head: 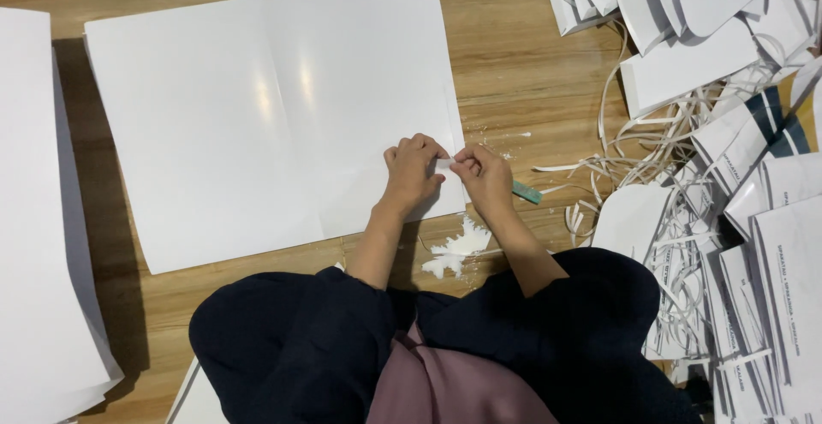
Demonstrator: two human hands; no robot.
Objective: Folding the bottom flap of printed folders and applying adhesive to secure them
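A large white sheet [257, 107] with a centre fold lies flat on the wooden floor. Both hands meet at its lower right corner. My left hand [413, 171] and my right hand [481, 176] pinch a small white strip [444, 164] between their fingertips. A short teal tool [526, 192] pokes out from under my right hand; whether the hand holds it is unclear. Torn white paper scraps [458, 248] lie on the floor just below my wrists.
A heap of folded white paper pieces and long curled paper strips [711, 133] fills the right side. A stack of white sheets [34, 218] lies along the left edge. My dark-clothed knees [360, 347] take up the bottom.
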